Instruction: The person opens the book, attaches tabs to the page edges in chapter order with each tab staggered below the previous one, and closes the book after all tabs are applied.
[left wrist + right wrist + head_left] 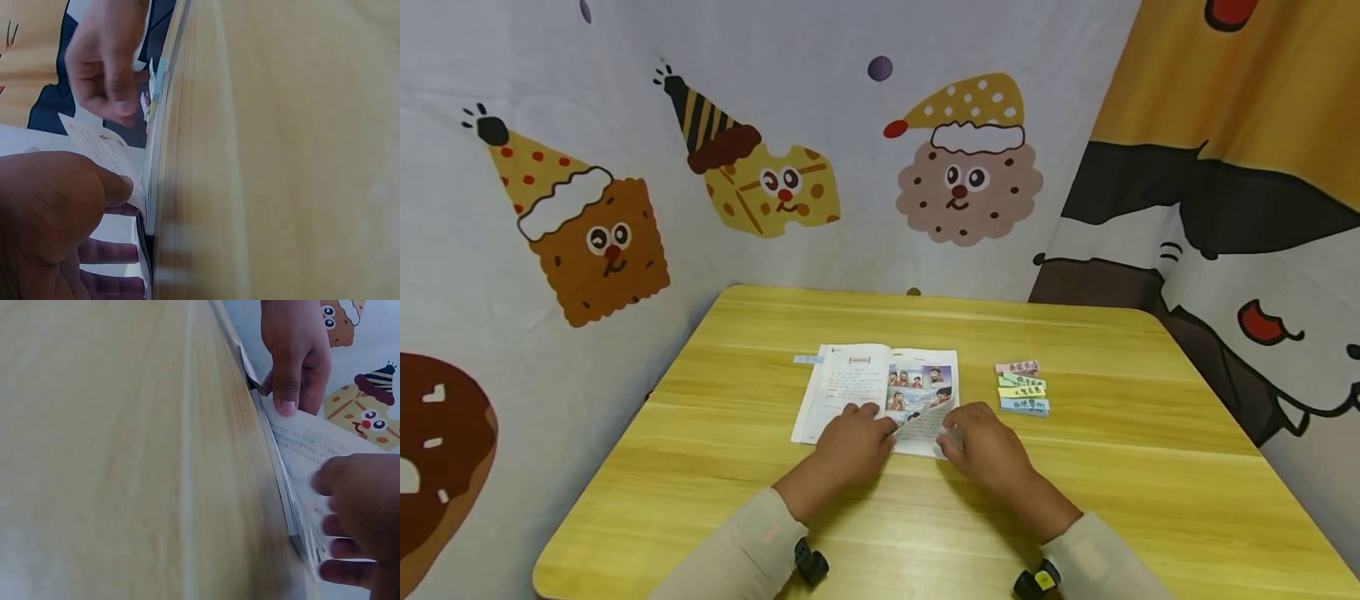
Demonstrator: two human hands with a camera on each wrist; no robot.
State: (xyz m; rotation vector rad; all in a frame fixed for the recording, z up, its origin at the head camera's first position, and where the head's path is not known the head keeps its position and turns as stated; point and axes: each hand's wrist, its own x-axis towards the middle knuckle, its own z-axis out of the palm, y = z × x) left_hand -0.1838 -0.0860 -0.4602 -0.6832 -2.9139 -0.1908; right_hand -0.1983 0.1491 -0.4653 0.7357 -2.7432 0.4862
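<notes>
An open book [847, 392] lies on the table, text on its left page and coloured comic panels on the right. My left hand [856, 442] rests on the lower middle of it, fingers spread over the left page and thumb pressing near the spine. One right-hand leaf [100, 147] is lifted, its corner standing up from the book. My right hand [988, 442] hovers by that leaf at the book's lower right, fingers loosely bent; in the left wrist view it looks apart from the paper. A blue tab [808, 360] sticks out from the left page edge.
Right of the book lie several handwritten paper tabs [1022, 392] in pink, green, yellow and blue. The wood-grain table [700, 500] meets a cartoon-printed cloth [857, 267] along its back and sides.
</notes>
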